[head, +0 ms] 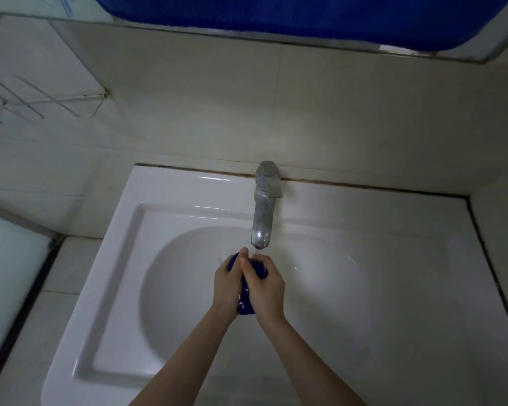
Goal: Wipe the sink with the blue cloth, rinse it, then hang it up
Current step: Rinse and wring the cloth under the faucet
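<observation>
Left hand [228, 284]: grips the blue cloth [245, 306]
Right hand [267, 290]: grips it too
Spot: below the tap [261, 221], over the sink [165, 288]

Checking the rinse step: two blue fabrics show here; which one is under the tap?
The small bunched cloth, gripped by left hand and right hand below the spout. The large blue fabric spans the top edge, away from it.

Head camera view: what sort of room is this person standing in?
Probably a small bathroom: a white sink with a metal tap set against pale tiled walls, and a wire rack fixed to the wall.
</observation>
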